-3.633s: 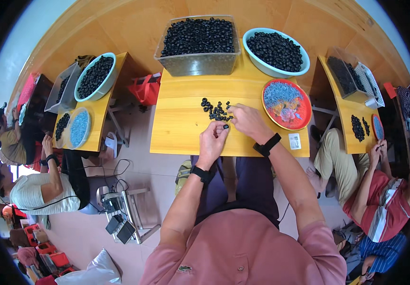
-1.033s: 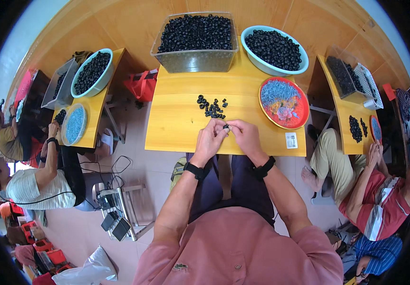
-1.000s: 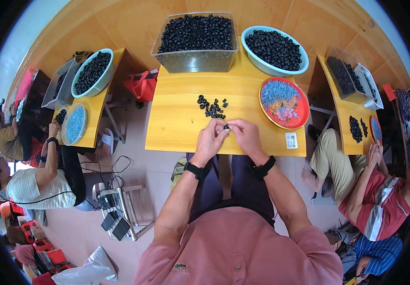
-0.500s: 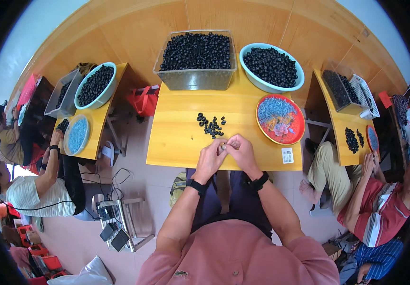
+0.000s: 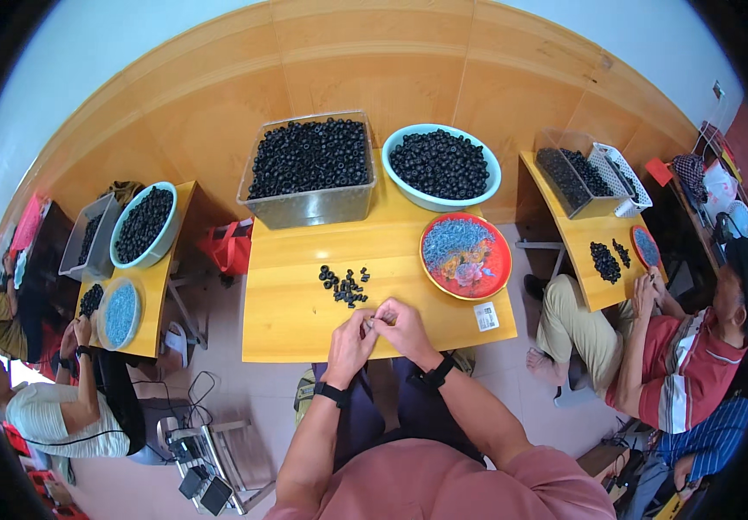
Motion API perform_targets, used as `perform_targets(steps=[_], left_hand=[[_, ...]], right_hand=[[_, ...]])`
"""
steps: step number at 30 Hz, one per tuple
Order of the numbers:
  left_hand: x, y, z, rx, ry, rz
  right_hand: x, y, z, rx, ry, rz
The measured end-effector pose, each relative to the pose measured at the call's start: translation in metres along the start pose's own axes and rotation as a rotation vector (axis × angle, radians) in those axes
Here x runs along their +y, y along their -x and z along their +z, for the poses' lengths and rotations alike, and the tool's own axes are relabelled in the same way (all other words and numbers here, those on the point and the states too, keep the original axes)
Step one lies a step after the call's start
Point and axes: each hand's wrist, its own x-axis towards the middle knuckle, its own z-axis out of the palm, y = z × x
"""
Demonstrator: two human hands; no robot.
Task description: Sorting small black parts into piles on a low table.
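Note:
At the front edge of the yellow table, my left hand and my right hand meet with fingertips pinched together. Whatever lies between the fingers is too small and covered to make out. Just beyond them is a loose pile of small black plastic parts, some round, some narrower. To the right of the pile sits a round red tray with a flower print, holding many thin blue-grey pieces that look like small screws or pins.
A clear plastic bin and a light-blue basin, both full of black round parts, stand at the back. A white label lies near the right corner. People work at side tables left and right.
The whole view has tilted, so the table and its contents appear lower and further left. My hands stay pinched together at the table's front edge.

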Motion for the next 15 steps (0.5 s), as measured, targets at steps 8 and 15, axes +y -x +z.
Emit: perform_targets(steps=[8,15], left_hand=[[-0.01,0.003,0.002,0.016,-0.045,0.069],[-0.016,0.004,0.003,-0.03,-0.025,0.058]], right_hand=[[-0.004,0.002,0.003,-0.002,0.138,0.019],[-0.001,0.002,0.003,0.006,0.188,-0.037]])
